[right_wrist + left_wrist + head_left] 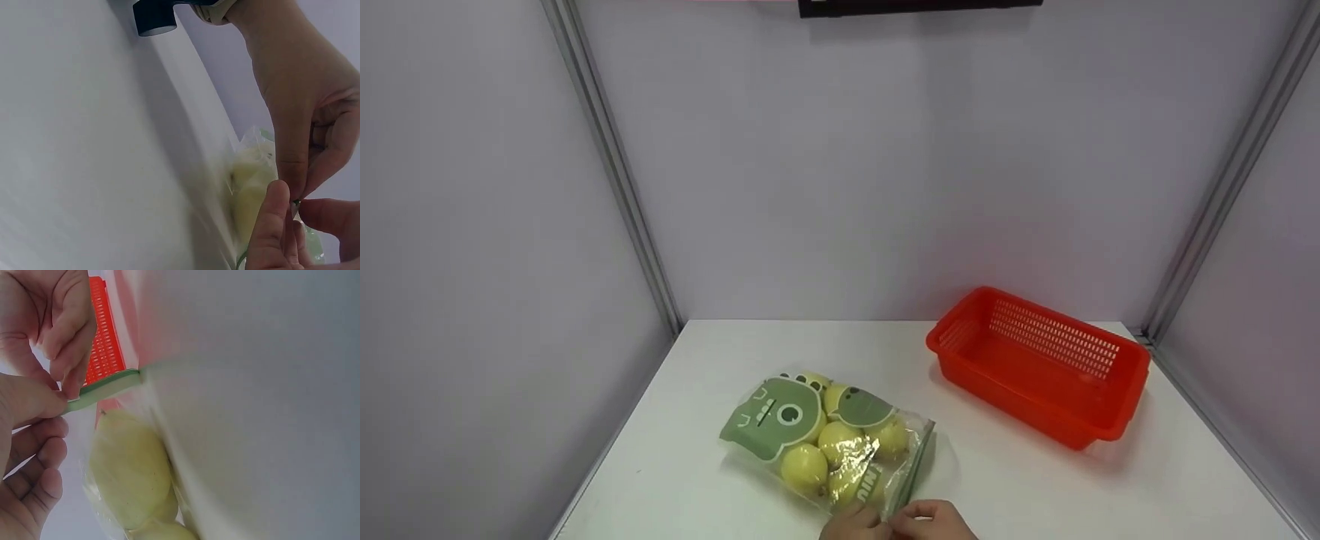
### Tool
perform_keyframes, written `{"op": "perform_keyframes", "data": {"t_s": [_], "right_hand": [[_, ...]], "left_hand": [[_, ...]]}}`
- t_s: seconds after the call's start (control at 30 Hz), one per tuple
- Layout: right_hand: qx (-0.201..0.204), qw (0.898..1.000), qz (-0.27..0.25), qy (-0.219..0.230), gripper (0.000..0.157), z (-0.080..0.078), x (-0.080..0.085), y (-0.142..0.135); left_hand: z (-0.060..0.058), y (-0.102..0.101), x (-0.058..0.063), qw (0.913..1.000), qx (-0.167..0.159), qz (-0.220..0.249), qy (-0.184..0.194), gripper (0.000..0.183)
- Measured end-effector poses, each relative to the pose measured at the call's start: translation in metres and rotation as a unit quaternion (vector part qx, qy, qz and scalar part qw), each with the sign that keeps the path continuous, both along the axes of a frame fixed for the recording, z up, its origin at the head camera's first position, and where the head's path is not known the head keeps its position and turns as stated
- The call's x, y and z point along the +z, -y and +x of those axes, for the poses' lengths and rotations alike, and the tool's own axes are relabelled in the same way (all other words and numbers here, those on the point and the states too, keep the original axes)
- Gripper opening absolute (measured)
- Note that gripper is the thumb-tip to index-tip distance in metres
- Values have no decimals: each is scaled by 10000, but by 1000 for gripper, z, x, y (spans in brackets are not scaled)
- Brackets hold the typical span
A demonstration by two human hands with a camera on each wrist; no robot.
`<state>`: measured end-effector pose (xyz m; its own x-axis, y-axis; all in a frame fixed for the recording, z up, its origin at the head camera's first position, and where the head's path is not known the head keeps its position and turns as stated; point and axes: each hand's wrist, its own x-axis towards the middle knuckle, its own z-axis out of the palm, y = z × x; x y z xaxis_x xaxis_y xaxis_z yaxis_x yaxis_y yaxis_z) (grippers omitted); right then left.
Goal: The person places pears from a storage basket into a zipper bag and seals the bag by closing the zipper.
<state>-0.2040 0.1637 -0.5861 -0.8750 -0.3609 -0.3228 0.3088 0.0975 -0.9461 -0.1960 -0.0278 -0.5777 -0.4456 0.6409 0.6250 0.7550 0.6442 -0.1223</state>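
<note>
A clear zip bag printed with a green cartoon creature lies on the white table, with several yellow lemons inside. Its green zip strip runs along the side facing right. At the near end of that strip, my left hand pinches the edge between thumb and forefinger. Close beside it, my right hand pinches the same corner, its fingertips against the left ones. A lemon shows through the plastic just below the strip in the left wrist view.
To the right at the back stands a red plastic basket with slotted sides and nothing in it. Pale walls close the table in at the back and on both sides. A dark bar crosses the top of the back wall.
</note>
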Motion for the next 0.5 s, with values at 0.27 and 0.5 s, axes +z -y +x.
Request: {"op": "perform_keyframes", "data": {"t_s": [0.27, 0.5], "right_hand": [[-262, 9994, 192, 74, 19, -4, 4, 3], [-467, 9988, -24, 118, 13, -8, 9, 4]], "left_hand": [[-4, -7, -3, 9947, 381, 323, -898, 25], [-4, -12, 5, 9970, 622, 101, -456, 21]]}}
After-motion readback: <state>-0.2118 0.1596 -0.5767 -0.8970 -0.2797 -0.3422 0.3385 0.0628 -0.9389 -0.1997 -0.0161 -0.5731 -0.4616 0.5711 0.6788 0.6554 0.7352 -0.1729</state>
